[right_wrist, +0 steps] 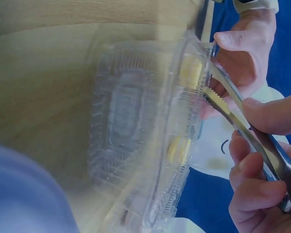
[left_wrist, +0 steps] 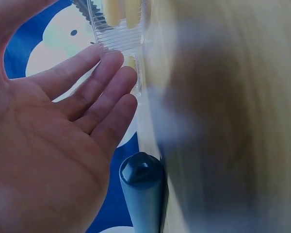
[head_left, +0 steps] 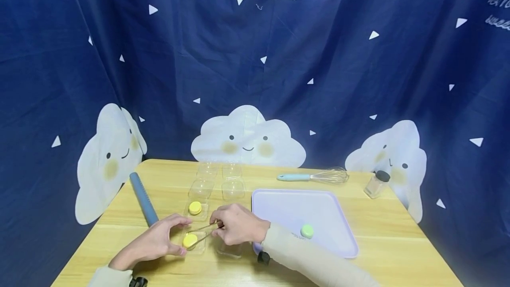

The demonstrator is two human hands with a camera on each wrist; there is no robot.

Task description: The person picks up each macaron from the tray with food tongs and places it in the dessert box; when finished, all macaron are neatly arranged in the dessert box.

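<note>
Metal tongs (right_wrist: 276, 160) are held in my right hand (head_left: 241, 224), thumb on one arm and fingers curled on the other. The serrated tips reach the near yellow macaron (head_left: 189, 241), which sits in a cell at the near end of the clear plastic container (head_left: 201, 188). Another yellow macaron (head_left: 195, 208) lies in the cell behind it. At the container's left edge is my left hand (head_left: 153, 239), thumb and fingers spread around the near cell. Its fingers (left_wrist: 116, 77) look nearly straight in the left wrist view, fingertips right at the clear wall.
A lavender tray (head_left: 275, 196) on the right holds one green macaron (head_left: 307, 231). Behind it lies a whisk (head_left: 295, 177) with a blue handle. A black-lidded jar (head_left: 376, 185) stands at back right. The blue stick (head_left: 143, 198) lies left, near my left hand.
</note>
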